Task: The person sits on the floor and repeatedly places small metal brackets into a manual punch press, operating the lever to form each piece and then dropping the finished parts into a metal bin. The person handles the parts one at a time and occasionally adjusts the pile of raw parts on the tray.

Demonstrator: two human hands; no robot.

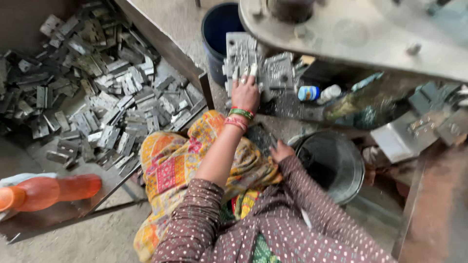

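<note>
My left hand [246, 91] reaches forward and rests on a grey metal die block [256, 65] under the press, fingers spread over small metal pieces on it. Red and green bangles circle that wrist. My right hand [281, 150] sits low by my lap beside a dark flat metal piece [260, 137]; whether the fingers grip it I cannot tell. My lap is covered by a yellow and orange patterned cloth [170, 165].
A large heap of grey stamped metal pieces [92, 83] fills the tray at left. An orange bottle [48, 191] lies at lower left. A blue bucket [219, 34] stands behind the die, a dark metal bucket [336, 163] at right. The press arm [360, 29] overhangs the top.
</note>
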